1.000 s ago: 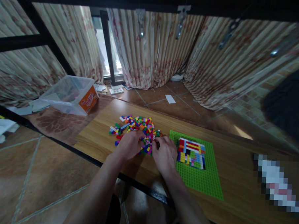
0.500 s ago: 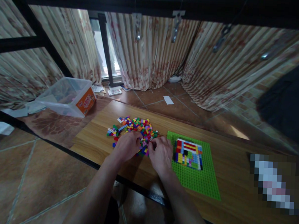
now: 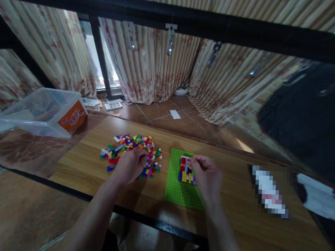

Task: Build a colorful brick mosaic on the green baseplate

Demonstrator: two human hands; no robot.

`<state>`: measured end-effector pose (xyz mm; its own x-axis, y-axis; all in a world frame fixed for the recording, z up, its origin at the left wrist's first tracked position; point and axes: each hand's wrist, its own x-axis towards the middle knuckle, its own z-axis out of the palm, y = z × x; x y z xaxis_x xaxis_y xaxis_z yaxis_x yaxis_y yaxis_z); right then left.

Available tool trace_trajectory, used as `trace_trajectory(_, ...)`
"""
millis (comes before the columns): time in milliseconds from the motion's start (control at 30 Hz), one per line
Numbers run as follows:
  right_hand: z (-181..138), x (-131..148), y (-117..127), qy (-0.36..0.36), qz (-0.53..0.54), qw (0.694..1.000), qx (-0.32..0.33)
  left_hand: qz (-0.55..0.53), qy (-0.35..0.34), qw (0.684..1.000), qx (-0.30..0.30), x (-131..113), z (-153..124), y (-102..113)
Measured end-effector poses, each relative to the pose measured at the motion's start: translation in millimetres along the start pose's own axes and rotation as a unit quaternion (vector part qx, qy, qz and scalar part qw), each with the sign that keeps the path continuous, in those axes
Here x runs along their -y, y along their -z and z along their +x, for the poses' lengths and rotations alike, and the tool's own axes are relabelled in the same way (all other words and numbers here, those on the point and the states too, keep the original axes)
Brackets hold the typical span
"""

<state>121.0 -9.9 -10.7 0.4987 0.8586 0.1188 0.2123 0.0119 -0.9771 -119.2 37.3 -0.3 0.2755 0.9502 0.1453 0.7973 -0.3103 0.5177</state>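
Both hands' fingers curl: left hand [image 3: 129, 165] on brick pile [image 3: 133, 153], right hand [image 3: 206, 176] over baseplate [image 3: 178, 190].

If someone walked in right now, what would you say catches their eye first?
Most likely the heap of bright small bricks on the wooden table, with the left hand resting on its near edge. Next, to its right, the green baseplate, where the right hand sits at a partly built multicoloured panel.

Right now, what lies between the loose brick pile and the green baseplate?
In the head view, only a narrow strip of bare wooden table separates the brick pile from the green baseplate.
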Motion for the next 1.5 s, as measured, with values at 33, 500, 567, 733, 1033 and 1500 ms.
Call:
trace_trajectory(33,2.9,-1.5,10.4,-0.01,-0.002,1.0,-0.023,-0.004,-0.002,1.0,-0.003,-1.3,0.8,-1.7)
trace_trajectory(500,12.2,-19.2,74.3,-0.043,-0.168,0.984,0.05,-0.074,-0.106,0.992,-0.009,-51.5,1.8,-40.0)
trace_trajectory(567,12.0,-19.1,72.3,-0.044,-0.168,0.983,0.06,-0.067,-0.12,0.99,0.007,-58.6,-0.2,-45.1)
trace_trajectory(733,12.0,-15.5,68.7,-0.03,-0.197,0.979,0.047,-0.06,-0.134,0.989,0.022,-66.3,-1.6,-50.2)
trace_trajectory(1033,12.1,-18.3,66.0,-0.01,-0.248,0.968,0.047,-0.042,-0.124,0.991,0.038,-66.4,-2.3,-50.2)
trace_trajectory(1500,15.0,-22.2,62.8,-0.013,-0.214,0.977,0.025,-0.037,-0.107,0.992,0.056,-65.8,-3.4,-48.6)
